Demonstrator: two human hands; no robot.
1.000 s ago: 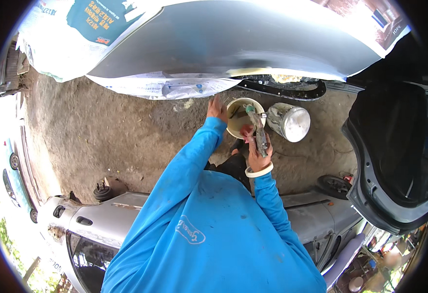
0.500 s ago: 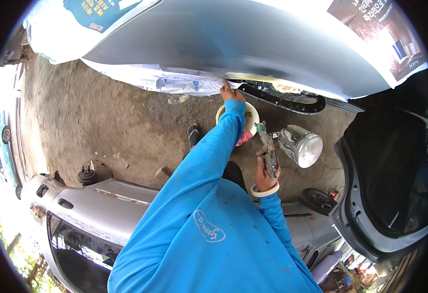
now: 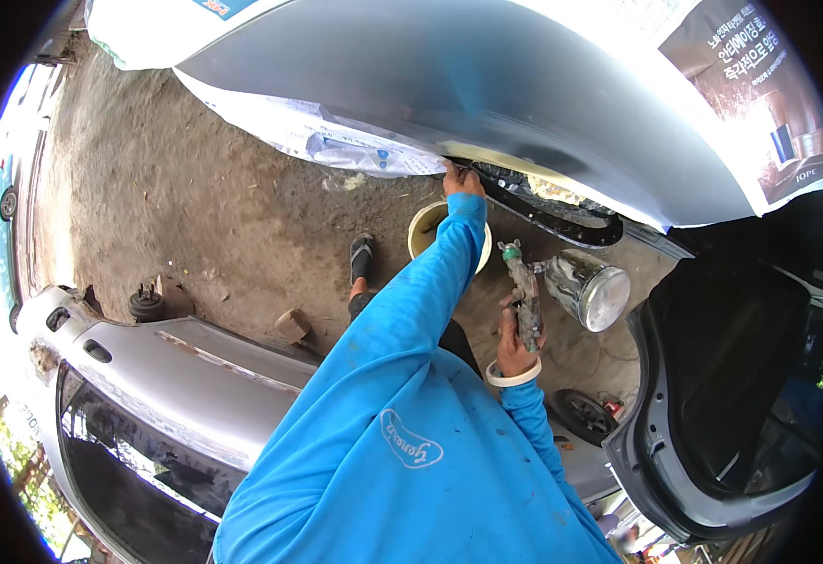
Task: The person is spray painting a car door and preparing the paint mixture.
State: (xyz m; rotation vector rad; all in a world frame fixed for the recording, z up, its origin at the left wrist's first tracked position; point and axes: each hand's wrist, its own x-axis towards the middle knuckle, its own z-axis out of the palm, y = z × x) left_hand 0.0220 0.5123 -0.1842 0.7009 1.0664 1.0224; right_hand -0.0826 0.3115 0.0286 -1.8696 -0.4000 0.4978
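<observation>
My left hand (image 3: 464, 179) reaches to the lower edge of a grey car body panel (image 3: 411, 70). Its fingers are closed at the end of the white printed masking paper (image 3: 355, 153) that lines this edge; the fingertips are partly hidden. My right hand (image 3: 517, 346) is wrapped round the handle of a paint-stained spray gun (image 3: 525, 299), held upright away from the panel. A metal paint cup (image 3: 588, 289) sticks out from the gun's side. Round my right wrist hangs a cream ring like a roll of masking tape (image 3: 515, 374).
Below my left forearm a cream bucket (image 3: 422, 230) stands on the dirt floor. A black curved trim (image 3: 562, 224) runs beneath the panel. Behind me is a silver car (image 3: 186, 376); at right, an open dark car door frame (image 3: 660, 404). A block (image 3: 292, 325) lies on the floor.
My left hand has slid to the right along the panel's lower edge, to the end of the paper. The spray gun stays in my right hand, and the view has shifted a little.
</observation>
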